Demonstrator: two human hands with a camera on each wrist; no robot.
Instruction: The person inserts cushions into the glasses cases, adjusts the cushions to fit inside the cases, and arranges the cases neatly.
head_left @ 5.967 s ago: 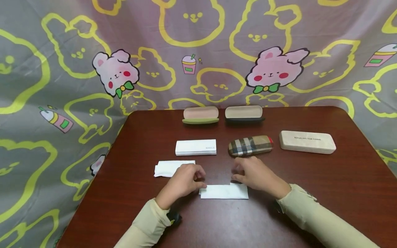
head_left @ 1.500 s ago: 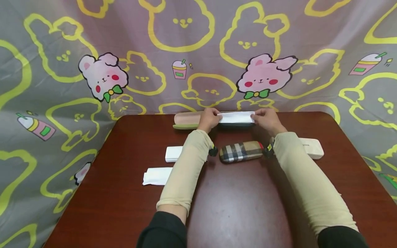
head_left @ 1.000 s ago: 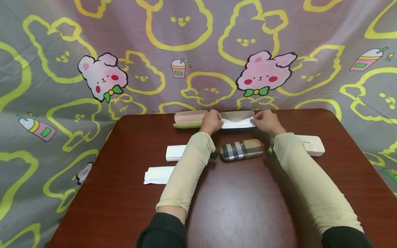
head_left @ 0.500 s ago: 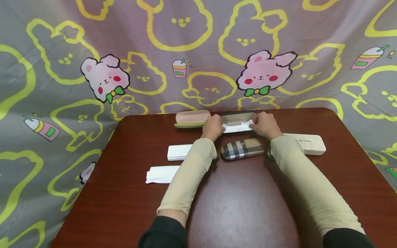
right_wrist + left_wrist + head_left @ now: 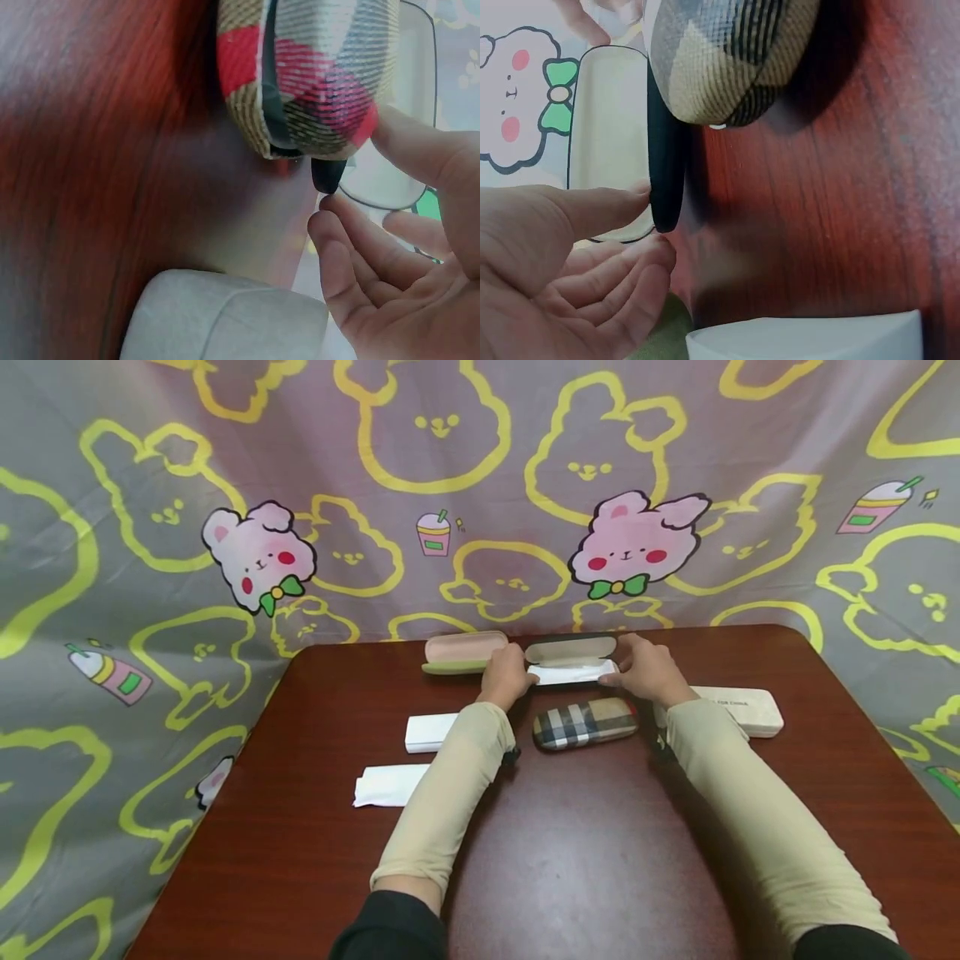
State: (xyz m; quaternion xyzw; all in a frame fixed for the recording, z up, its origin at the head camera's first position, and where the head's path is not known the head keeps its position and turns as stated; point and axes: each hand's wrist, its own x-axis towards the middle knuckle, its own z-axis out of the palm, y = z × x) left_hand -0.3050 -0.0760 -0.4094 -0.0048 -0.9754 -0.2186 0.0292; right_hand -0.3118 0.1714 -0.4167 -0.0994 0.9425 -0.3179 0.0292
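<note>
At the back of the table a black glasses case [image 5: 572, 650] stands with its lid up and its pale lining showing. A folded white cloth [image 5: 572, 674] lies along its lower half. My left hand [image 5: 505, 677] holds the case's left end, its thumb on the rim and its fingers bent below in the left wrist view. At the opposite end is my right hand [image 5: 649, 672], thumb at the rim and fingertips against the black shell [image 5: 328, 175]. In the right wrist view the plaid case [image 5: 322, 71] covers much of the black one.
A green case [image 5: 465, 652] with pink lining stands open beside my left hand. Just in front lies a plaid glasses case [image 5: 585, 724]. A beige case [image 5: 742, 710] is at the right, partly behind my forearm. White case [image 5: 429, 732] and folded cloth [image 5: 388, 785] lie at the left.
The white cloth, earlier near the table's front, was carried to the black case and lowered into it. It now lies flatter, and my fingers have shifted from its ends to the case's ends.
</note>
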